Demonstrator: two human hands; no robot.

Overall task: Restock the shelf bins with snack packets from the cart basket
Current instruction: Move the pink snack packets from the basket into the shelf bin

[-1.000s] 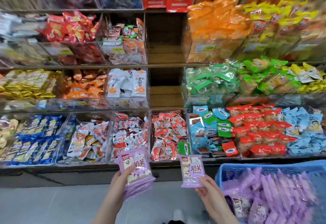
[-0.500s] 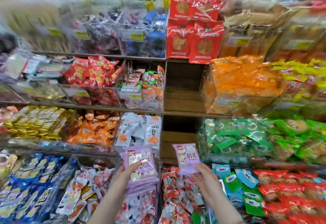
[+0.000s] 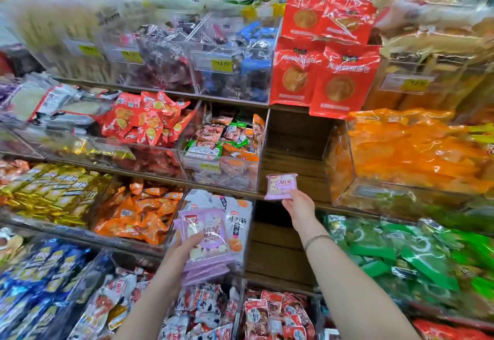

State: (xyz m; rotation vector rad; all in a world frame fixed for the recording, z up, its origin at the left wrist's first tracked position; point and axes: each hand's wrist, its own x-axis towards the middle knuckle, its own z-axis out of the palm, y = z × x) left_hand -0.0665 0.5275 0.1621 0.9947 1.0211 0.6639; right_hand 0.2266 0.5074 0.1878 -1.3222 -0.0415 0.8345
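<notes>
The right hand [image 3: 299,206] is pinching one purple 奶芙 packet [image 3: 280,186] before the bare wooden shelf [image 3: 294,157]. The left hand [image 3: 187,250] is gripping a stack [image 3: 207,232] of the same packets, well below a 12.80 price tag [image 3: 222,65].

The left hand [image 3: 183,250] shows only its thumb; its fingers lie behind the purple packet stack [image 3: 207,232]. The right hand [image 3: 299,207] has its fingertips hidden behind the single purple packet [image 3: 280,186]. The upper-left bins [image 3: 66,32] are blurred, with contents and labels unreadable. Both forearms [image 3: 347,299] are cut off by the bottom edge.
</notes>
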